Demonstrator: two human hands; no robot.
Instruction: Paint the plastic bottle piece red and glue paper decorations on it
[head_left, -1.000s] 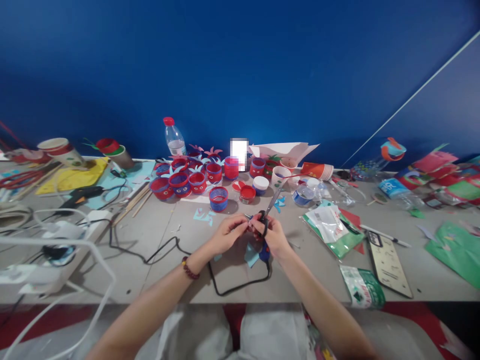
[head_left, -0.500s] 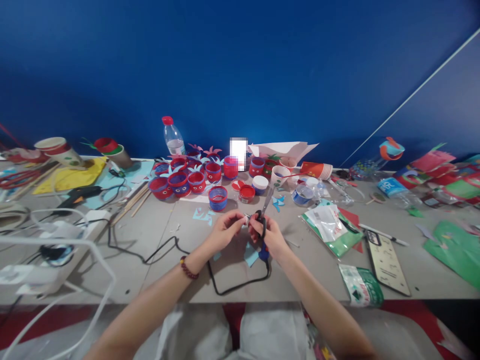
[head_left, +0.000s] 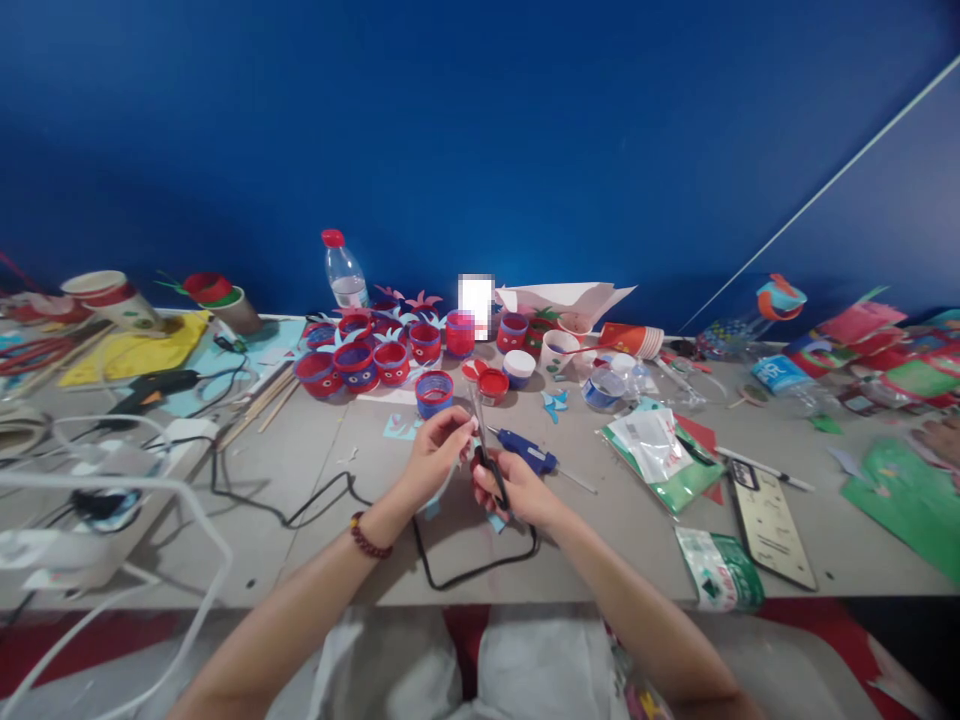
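Observation:
My right hand (head_left: 514, 485) is closed round the black handles of a pair of scissors (head_left: 481, 425), whose blades point away from me. Just left of the blades, my left hand (head_left: 439, 455) pinches a small white piece (head_left: 474, 424), too small to make out clearly. Beyond the right hand lies a blue hot glue gun (head_left: 527, 450), its black cord looping below the hands. Light-blue paper scraps (head_left: 401, 427) lie left of the hands. A blue-and-red wound ring-shaped cup (head_left: 434, 393) stands just past my left hand.
Several red and blue cups with eyes (head_left: 355, 368) stand behind, near a plastic bottle (head_left: 346, 272). On the left are wooden sticks (head_left: 259, 405), a black glue gun (head_left: 150, 392) and a white power strip (head_left: 169, 470). To the right lie a green packet (head_left: 652, 460) and a pale ruler plate (head_left: 776, 530).
Both hands have shifted left, the right one further. The scissors have turned from leaning right to leaning slightly left. The blue glue gun now shows beyond my right hand.

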